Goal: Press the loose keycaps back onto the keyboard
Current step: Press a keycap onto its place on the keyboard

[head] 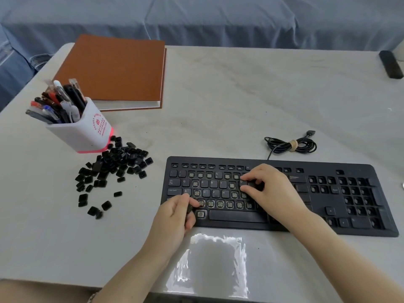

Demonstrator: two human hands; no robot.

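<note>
One pale table (240, 95) under keyboard (328, 189); blue cloth (218, 20) behind; perhaps remote (391, 64) far-right.

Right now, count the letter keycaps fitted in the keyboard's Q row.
5: Q at the left, then E, R and T past a bare switch, and U at the right hand. That hand hides the rest, so more may be fitted.

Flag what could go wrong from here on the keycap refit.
1. The right hand curls over the keycap beside U and hides its seating; if pressed tilted, it may jam.
2. The loose keycaps lie jumbled, many upside down, so a wrong cap could land on an open socket.
3. The left hand pinches a spare keycap at the keyboard edge; it could slip out.
</note>
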